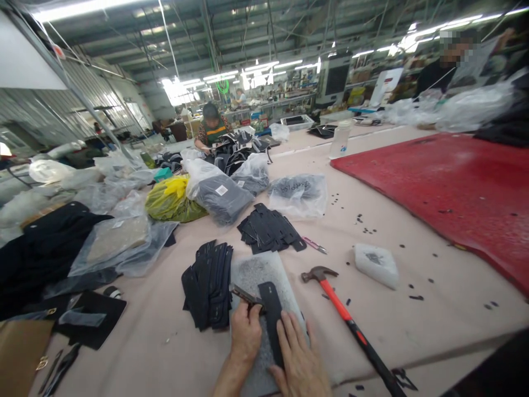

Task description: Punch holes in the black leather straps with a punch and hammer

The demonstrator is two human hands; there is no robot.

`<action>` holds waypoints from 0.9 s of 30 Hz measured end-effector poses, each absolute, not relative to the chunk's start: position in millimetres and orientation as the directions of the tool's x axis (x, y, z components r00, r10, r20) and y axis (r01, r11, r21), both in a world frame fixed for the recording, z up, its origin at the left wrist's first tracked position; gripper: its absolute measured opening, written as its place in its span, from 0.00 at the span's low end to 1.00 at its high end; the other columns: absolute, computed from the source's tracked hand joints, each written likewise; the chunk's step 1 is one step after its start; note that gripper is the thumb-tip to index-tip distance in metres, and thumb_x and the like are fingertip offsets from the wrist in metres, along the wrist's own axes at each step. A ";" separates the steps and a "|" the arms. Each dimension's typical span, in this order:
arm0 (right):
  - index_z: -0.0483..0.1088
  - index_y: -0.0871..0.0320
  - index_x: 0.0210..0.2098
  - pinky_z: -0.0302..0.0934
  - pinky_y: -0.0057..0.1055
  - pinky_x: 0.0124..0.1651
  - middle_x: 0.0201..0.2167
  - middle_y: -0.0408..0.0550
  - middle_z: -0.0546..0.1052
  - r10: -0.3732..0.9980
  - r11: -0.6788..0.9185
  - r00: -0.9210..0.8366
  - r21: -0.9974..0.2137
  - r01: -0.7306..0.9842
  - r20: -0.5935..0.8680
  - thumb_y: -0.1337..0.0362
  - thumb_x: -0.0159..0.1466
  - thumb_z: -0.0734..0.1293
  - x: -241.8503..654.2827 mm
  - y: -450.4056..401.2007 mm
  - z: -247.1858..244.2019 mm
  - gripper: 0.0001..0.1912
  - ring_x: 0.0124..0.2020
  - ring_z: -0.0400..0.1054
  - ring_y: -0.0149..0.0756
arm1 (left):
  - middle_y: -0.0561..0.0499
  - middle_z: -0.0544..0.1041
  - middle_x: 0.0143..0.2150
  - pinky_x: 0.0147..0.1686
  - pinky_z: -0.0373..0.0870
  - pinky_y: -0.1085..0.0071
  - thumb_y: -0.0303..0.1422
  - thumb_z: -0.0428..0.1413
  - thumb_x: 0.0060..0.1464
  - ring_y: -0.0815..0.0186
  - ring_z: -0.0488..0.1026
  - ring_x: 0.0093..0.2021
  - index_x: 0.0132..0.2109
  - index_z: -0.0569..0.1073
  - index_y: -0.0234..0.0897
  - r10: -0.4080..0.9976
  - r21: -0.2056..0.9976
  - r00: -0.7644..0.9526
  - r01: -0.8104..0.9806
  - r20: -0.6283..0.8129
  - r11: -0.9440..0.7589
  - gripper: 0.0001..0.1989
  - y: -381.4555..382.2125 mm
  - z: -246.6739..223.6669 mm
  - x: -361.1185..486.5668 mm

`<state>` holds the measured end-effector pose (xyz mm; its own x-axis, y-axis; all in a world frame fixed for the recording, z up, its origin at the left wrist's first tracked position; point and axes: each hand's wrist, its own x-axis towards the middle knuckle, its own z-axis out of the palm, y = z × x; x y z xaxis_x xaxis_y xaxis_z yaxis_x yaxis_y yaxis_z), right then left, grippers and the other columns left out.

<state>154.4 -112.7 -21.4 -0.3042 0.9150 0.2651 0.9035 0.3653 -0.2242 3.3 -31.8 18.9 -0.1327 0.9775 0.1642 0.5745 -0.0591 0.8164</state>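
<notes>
My left hand (247, 331) is closed around a small dark metal tool (243, 295), its exact kind unclear, beside the upper left edge of a dark fabric strip (270, 300). My right hand (300, 353) lies with fingers stretched out on the strip's lower right side, pressing it flat. Under the strip is a worn grey-white board (248, 267). Left of the board is a fanned stack of similar dark pieces (209, 284), and more pieces (270, 229) lie beyond it. A claw hammer (345, 314) with a red and black handle rests to the right.
A white block (375, 264), a pink-handled pointed tool (314, 245) and scattered black bits lie on the table (314, 347). A red sheet (446, 193) covers the right side. Bagged goods (225, 190) stand at the back left. Across the table a person (212, 129) handles dark pieces.
</notes>
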 end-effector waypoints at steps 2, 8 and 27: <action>0.60 0.61 0.62 0.24 0.55 0.67 0.66 0.61 0.58 0.926 0.359 -0.305 -0.262 0.896 0.225 0.56 0.57 0.68 157.0 -107.5 -10.6 0.36 0.66 0.49 0.57 | 0.45 0.81 0.34 0.38 0.75 0.64 0.35 0.50 0.57 0.57 0.79 0.35 0.37 0.77 0.36 0.981 0.814 -0.126 0.578 0.150 -0.050 0.12 -28.4 21.0 3.2; 0.67 0.60 0.54 0.34 0.54 0.68 0.67 0.56 0.58 0.924 0.379 -0.334 -0.337 0.862 0.186 0.56 0.64 0.63 159.8 -95.5 15.1 0.22 0.68 0.45 0.52 | 0.44 0.82 0.38 0.42 0.74 0.64 0.35 0.51 0.57 0.57 0.78 0.40 0.39 0.77 0.35 0.984 0.842 -0.107 0.536 0.141 -0.063 0.12 -16.9 29.2 11.6; 0.66 0.68 0.56 0.36 0.53 0.68 0.65 0.64 0.59 0.924 0.353 -0.284 -0.284 0.892 0.258 0.48 0.65 0.62 145.7 -100.0 4.9 0.32 0.68 0.46 0.55 | 0.49 0.81 0.39 0.46 0.73 0.66 0.29 0.52 0.58 0.63 0.77 0.41 0.40 0.77 0.37 0.979 0.852 0.050 0.484 0.200 -0.199 0.08 13.1 13.3 17.3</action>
<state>145.7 -100.0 4.9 -0.2838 0.9236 0.2577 0.8915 0.3531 -0.2837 17.3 13.1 13.3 0.0503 0.9786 0.1997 0.4841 -0.1988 0.8521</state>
